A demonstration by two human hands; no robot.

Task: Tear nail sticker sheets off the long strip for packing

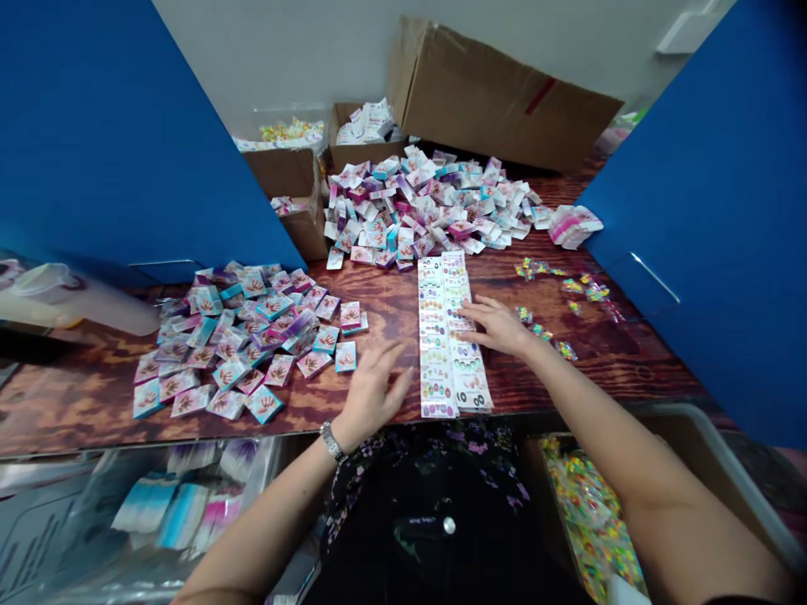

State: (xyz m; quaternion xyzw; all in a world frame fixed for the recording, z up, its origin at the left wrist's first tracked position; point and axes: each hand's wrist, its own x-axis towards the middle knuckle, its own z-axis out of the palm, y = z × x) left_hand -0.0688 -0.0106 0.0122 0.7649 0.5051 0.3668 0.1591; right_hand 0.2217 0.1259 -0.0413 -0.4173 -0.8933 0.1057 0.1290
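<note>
White printed strips (pixel 435 365), two long ones side by side with rows of small coloured pictures, lie on the wooden table (pixel 387 315) in front of the person, and the fingers of the right hand (pixel 501 326) are stretched over the strip on the right side. These fingers are apart and not closed around anything; whether they press on the strip, I cannot tell. The left hand (pixel 371 389) is also loose (its outline is a little blurred), with the fingers spread over the bare wood near the left strip, and its wrist wears a silver band (pixel 331 441). Farther to the left there is a pile of small boxes (pixel 255 336) in pink, blue and purple, many showing a picture of hands. To the right of the right hand are scattered small packets (pixel 540 333) with yellow and green contents. Beyond the far ends of the strips spreads a larger heap of cartons (pixel 413 197), and behind it leans a big cardboard box (pixel 492 97). Below the table edge, at the right, a bin (pixel 725 467) contains more colourful packets.
</note>
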